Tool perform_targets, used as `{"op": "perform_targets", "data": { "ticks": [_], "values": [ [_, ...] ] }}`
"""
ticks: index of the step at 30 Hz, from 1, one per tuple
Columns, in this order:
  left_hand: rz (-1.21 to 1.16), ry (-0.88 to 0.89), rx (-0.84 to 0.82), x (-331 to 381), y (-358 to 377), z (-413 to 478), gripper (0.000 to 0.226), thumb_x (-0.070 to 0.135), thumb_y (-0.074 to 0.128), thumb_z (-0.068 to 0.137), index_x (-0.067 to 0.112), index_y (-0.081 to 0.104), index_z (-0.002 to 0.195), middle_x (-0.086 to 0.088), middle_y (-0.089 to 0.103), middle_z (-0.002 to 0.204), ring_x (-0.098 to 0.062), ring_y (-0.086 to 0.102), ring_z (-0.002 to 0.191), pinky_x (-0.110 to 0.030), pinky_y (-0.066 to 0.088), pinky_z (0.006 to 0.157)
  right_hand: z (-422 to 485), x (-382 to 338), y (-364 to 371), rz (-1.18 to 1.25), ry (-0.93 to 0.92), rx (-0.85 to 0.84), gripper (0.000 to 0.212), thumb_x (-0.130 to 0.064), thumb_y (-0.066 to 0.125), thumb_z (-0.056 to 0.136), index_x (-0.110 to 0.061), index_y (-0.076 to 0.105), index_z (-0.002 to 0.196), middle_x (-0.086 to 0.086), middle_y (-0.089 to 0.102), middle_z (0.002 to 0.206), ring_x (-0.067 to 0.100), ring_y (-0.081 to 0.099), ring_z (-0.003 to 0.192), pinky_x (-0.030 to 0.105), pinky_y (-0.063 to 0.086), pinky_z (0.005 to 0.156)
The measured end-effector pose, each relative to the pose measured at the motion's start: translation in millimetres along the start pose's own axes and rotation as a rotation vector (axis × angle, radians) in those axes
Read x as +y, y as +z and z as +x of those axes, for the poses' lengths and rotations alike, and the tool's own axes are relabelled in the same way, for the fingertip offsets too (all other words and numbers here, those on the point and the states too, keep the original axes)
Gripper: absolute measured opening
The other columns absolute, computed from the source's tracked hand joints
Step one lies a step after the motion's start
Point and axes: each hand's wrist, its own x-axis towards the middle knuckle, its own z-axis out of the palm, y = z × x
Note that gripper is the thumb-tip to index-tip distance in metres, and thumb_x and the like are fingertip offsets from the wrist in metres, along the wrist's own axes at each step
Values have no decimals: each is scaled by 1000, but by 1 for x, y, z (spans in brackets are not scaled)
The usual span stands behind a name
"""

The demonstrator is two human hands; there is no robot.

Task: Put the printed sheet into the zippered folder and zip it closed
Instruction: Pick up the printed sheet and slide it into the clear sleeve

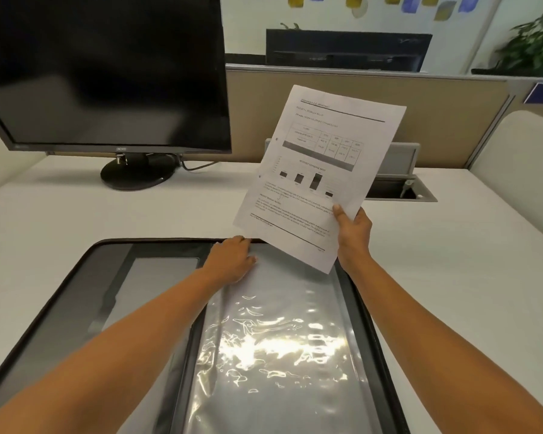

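The printed sheet (320, 170) hangs tilted over the far right corner of the zippered folder (107, 277), the right hand (355, 236) with fingers clamped on its lower edge; the folder lies open in 2 halves on the worktop (467, 261); the left hand (229, 261) rests on the clear sleeve (279, 339), grip unclear; a monitor (107, 73) stands far left; worktop stretches rightward.

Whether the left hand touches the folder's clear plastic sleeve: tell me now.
Touching. The head view shows the left hand resting on the clear plastic sleeve at its top end, palm down, with no gap.
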Motion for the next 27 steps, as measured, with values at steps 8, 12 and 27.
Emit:
{"op": "perform_targets", "data": {
  "ticks": [8,12,27],
  "values": [
    [93,-62,121,-5,2,18,30,30,44,91,14,65,107,-7,56,111,-26,47,106,-40,36,87,18,5,14,66,41,5,13,-25,55,89,-29,52,101,-5,63,100,14,63,84,29,54,64],
    [-107,-88,178,-7,3,20,19,26,55,85,18,66,99,-2,61,107,-22,49,106,-38,34,88,22,6,22,107,65,10,13,-20,55,89,-24,53,102,-1,63,102,18,63,86,36,55,74],
    [-763,-112,212,-2,-5,28,7,15,74,74,11,71,79,2,64,70,-15,57,73,-19,45,64,47,-1,54,291,122,-25,19,-15,57,88,-20,54,106,-2,63,97,15,61,85,31,52,65]
  ]
}}
